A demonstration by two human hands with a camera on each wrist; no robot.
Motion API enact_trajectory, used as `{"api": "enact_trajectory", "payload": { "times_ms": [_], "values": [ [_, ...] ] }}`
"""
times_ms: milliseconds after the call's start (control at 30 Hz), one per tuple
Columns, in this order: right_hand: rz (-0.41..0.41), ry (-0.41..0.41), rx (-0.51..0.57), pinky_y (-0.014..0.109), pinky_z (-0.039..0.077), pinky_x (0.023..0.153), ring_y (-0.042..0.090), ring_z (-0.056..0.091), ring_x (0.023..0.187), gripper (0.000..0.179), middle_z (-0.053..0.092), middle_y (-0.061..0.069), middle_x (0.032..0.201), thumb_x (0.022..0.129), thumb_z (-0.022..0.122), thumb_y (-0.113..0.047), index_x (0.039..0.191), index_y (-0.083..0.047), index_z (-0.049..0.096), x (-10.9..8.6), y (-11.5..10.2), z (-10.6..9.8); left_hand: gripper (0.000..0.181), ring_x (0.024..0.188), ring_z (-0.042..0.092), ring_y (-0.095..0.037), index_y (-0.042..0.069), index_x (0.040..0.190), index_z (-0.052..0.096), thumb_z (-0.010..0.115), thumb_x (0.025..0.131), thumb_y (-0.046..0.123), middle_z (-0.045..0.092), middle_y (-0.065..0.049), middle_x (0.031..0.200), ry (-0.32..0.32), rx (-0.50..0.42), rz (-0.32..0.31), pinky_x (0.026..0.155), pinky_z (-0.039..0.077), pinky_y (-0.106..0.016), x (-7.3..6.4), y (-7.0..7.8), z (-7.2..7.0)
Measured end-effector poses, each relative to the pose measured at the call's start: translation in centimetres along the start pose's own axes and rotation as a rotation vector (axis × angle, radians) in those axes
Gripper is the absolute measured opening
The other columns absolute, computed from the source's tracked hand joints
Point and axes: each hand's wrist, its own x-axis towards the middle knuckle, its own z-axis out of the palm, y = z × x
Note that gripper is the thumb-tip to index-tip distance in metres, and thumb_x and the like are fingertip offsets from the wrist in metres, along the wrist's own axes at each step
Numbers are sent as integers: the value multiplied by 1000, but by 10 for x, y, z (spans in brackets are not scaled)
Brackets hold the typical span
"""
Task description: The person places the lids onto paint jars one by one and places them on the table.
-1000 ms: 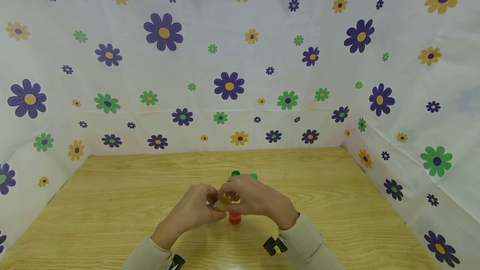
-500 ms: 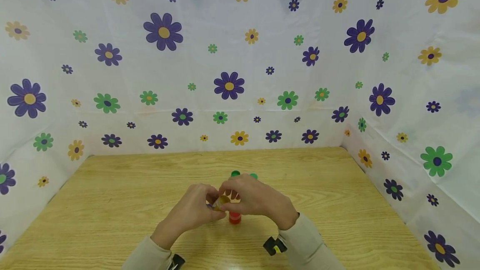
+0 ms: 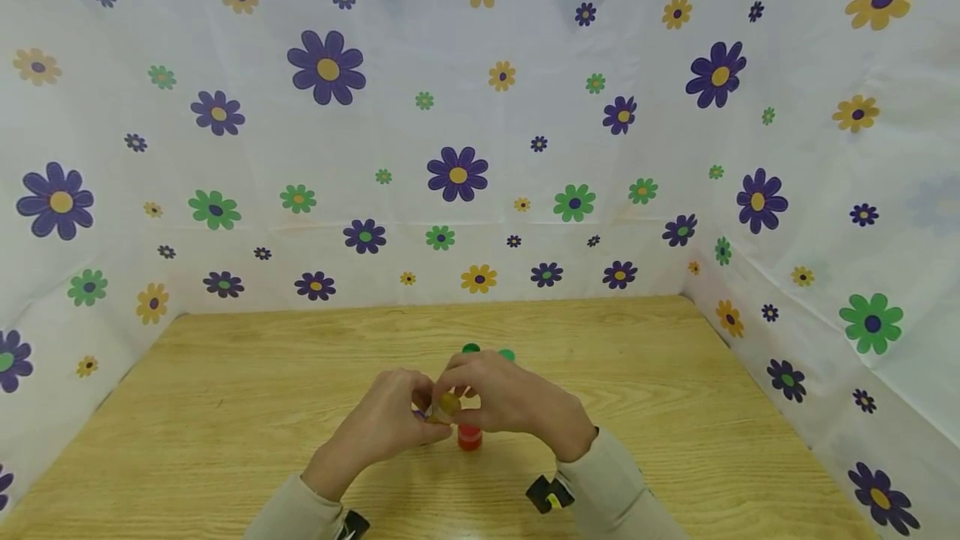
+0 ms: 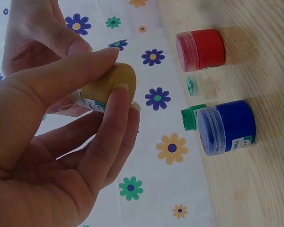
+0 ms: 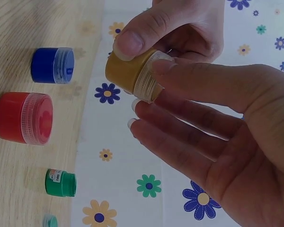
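Note:
A small jar of ochre-yellow paint (image 3: 448, 405) is held up between both hands over the table. My left hand (image 3: 386, 415) grips its body between thumb and fingers, plain in the left wrist view. At the other end my right hand (image 3: 510, 394) holds the jar's clear ridged lid (image 5: 146, 86), with the thumb pressed on its side and fingertips beneath. The lid sits on the jar. Below the hands stands a red paint jar (image 3: 470, 437) with a clear lid. A blue paint jar (image 5: 45, 65), also lidded, is mostly hidden by the hands in the head view.
Farther back stands a green paint jar (image 5: 60, 183) without its lid. A green lid (image 3: 507, 354) lies to its right on the wooden table (image 3: 262, 382). White flower-printed cloth (image 3: 420, 140) walls in the back and sides.
The fingers of my right hand have shifted on the lid, and the ochre jar has turned slightly. Both arms stay in about the same place.

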Motion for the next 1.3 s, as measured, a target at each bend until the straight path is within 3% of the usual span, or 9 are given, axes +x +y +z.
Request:
{"api": "enact_trajectory", "payload": {
  "times_ms": [167,467,767,1067,1300],
  "values": [
    [12,-7,6,17,57,81,11,68,90,17,74,5,103,90,80,-9,107,-8,77,0,0,0,15,69,63,-4,9,85,76,89,77,11,73,5,76,-4,-1,2,61,52,-20,0,-1,1],
    [37,1,-7,15,56,75,12,68,85,18,77,5,100,92,78,-14,108,-5,76,1,0,0,14,69,60,-3,11,81,76,88,76,11,72,6,74,7,19,24,60,50,-20,0,-1,1],
    [63,-18,4,18,57,78,13,71,89,22,77,3,108,93,78,-15,113,-7,75,1,1,0,14,69,62,-4,10,83,76,89,76,11,73,5,75,6,22,14,61,51,-20,1,-2,1],
    [22,-12,9,16,57,79,15,71,97,22,72,5,108,90,80,-9,111,-9,75,1,0,0,17,67,61,-4,8,85,76,90,76,11,73,4,76,7,12,9,59,51,-20,0,-2,0],
    [6,-20,-1,14,56,79,12,70,92,16,72,5,103,89,80,-8,105,-11,79,2,1,1,15,71,63,-6,7,87,77,88,78,11,74,2,80,-30,-24,-6,61,53,-20,0,-2,-2]
  ]
}}
